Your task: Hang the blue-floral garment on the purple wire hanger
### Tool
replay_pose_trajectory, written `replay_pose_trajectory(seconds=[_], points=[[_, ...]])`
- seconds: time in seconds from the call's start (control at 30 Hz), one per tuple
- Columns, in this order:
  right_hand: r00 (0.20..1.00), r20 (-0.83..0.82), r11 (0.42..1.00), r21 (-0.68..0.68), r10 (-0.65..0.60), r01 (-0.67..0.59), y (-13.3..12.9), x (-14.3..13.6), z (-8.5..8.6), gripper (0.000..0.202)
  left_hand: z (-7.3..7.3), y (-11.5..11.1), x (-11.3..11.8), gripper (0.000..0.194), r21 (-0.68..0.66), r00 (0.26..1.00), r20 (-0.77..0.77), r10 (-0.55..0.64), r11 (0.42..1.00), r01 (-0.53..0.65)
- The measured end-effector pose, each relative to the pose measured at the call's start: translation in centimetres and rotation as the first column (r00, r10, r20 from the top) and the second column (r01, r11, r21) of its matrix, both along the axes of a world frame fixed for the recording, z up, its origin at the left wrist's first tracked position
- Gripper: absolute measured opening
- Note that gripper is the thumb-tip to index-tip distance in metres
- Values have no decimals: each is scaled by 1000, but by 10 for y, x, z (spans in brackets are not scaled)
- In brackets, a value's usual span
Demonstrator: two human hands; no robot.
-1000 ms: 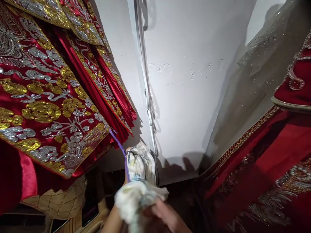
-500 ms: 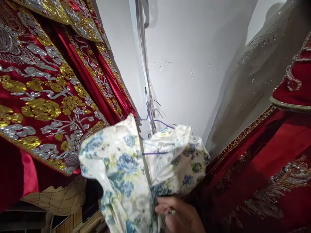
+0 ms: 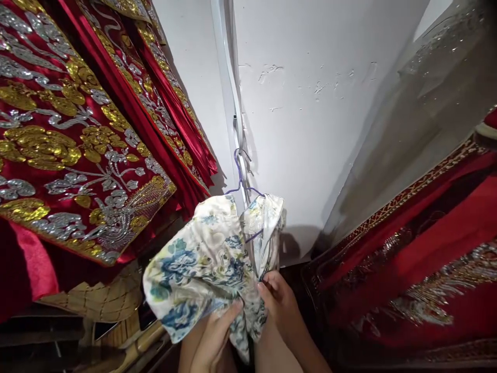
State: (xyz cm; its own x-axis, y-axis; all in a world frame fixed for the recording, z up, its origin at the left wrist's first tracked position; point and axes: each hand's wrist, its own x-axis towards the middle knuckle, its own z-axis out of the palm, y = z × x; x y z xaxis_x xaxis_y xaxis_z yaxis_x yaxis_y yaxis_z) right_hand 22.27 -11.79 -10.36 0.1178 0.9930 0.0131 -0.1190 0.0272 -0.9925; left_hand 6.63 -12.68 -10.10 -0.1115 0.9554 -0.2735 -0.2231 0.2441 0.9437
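A white garment with blue and green flowers (image 3: 205, 254) hangs on a purple wire hanger (image 3: 237, 173), whose hook is at the vertical metal rail (image 3: 229, 67). My left hand (image 3: 217, 329) grips the lower middle of the cloth, thumb on top. To its right, my right hand (image 3: 277, 298) pinches the edge of the front opening. The neckline is open, and part of the hanger shows inside it. Cloth gathers in folds between my two hands.
Red garments with gold and silver sequins (image 3: 89, 155) hang at the left. More red beaded cloth (image 3: 438, 259) is at the right, beside a sheer glittery fabric (image 3: 404, 119). A white wall (image 3: 303, 129) stands behind. A cream quilted item (image 3: 97, 305) lies lower left.
My left hand has come into view on the cloth. My right hand has moved up and now pinches the opening's edge. The garment is narrower at the right, and the view has shifted.
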Motion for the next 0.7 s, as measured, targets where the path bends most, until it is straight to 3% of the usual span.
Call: replay_pose_trajectory(seconds=[0.1, 0.2, 0.27, 0.3, 0.37, 0.43, 0.5, 0.53, 0.6, 0.7], points=[[979, 154, 990, 27, 136, -141, 2, -1, 12, 36, 0, 1, 4, 61, 21, 999, 42, -21, 1000, 21], [960, 219, 982, 23, 176, -186, 4, 6, 24, 42, -5, 2, 3, 53, 29, 1000, 24, 16, 999, -16], [978, 136, 987, 11, 159, -162, 5, 9, 28, 44, -16, 5, -2, 49, 30, 991, -33, 133, 991, -132], [986, 80, 989, -2, 149, -149, 5, 10, 29, 43, -24, 7, -6, 48, 49, 963, -79, 257, 966, -253], [991, -4, 990, -35, 134, -134, 3, 9, 28, 40, -41, 9, -11, 44, 160, 806, -201, 557, 830, -534], [992, -41, 991, -64, 117, -120, 1, 5, 25, 40, -54, 9, -12, 38, 330, 589, -298, 752, 660, -675], [991, -64, 987, -104, 115, -121, -2, -1, 20, 42, -60, 4, -4, 32, 465, 498, -337, 799, 601, -651], [989, -73, 982, -130, 128, -137, -2, -5, 18, 43, -59, 1, 2, 30, 512, 518, -339, 786, 616, -599], [981, -89, 967, -170, 175, -188, -3, -11, 16, 44, -55, -5, 18, 27, 576, 623, -354, 698, 687, -443], [964, -93, 951, -166, 249, -262, -1, -17, 17, 39, -48, -6, 37, 33, 569, 790, -431, 437, 811, -137]])
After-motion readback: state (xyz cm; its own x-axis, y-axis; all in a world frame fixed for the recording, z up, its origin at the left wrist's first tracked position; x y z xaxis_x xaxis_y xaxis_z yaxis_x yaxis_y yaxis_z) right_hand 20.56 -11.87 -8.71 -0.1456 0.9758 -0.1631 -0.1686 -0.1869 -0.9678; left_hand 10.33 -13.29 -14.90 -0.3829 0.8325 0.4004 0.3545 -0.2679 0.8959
